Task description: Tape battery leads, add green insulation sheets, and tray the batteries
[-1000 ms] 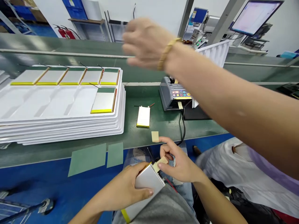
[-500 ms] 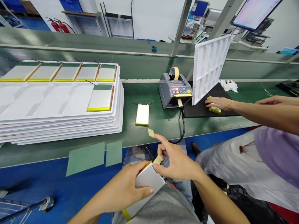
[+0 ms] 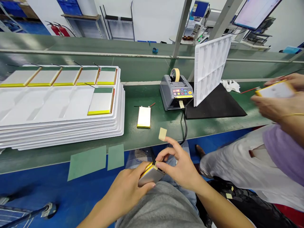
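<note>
The left hand [image 3: 125, 190] fingers grip a foil pouch battery [image 3: 150, 175]; the right hand [image 3: 181, 167] fingers pinch its corner, a tape square [image 3: 162, 134] at 12 o'clock.

The silver pouch cell [image 3: 151, 176] has a yellow edge.

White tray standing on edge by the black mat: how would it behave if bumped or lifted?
The tray probably tips easily, since it stands on one narrow edge. Its thin moulded pockets suggest it is light for its size and somewhat flexible.
</note>
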A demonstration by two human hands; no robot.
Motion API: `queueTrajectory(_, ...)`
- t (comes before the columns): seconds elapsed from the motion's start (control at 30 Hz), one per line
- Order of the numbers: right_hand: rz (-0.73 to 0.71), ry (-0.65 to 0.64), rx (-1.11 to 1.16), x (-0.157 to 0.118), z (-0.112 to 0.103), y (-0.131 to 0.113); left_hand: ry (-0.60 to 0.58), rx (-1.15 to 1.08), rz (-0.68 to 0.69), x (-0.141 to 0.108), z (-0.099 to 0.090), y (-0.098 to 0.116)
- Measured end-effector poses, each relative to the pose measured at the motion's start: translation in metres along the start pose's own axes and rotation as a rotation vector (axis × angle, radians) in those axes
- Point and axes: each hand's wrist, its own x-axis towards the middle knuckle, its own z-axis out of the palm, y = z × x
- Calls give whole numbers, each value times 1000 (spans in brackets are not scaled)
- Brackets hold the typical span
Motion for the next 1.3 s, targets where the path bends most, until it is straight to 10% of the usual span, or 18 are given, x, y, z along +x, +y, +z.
queueTrajectory(0.23, 47, -57, 328, 0, 3, 8, 37, 21, 28, 5, 5, -6)
queueTrajectory(0.47, 2, -15, 164, 3, -1, 8, 18, -101, 88, 3, 5, -7)
queueTrajectory(0.8, 197, -275, 436, 12, -8, 7, 118, 119, 257, 5, 6, -15)
queueTrajectory(1.13, 205, -498, 517, 28, -6, 36, -76, -77, 211, 4, 0, -4)
queueTrajectory(1.3, -2, -239, 496, 33, -30, 18, -30, -315, 24, 0, -9, 4)
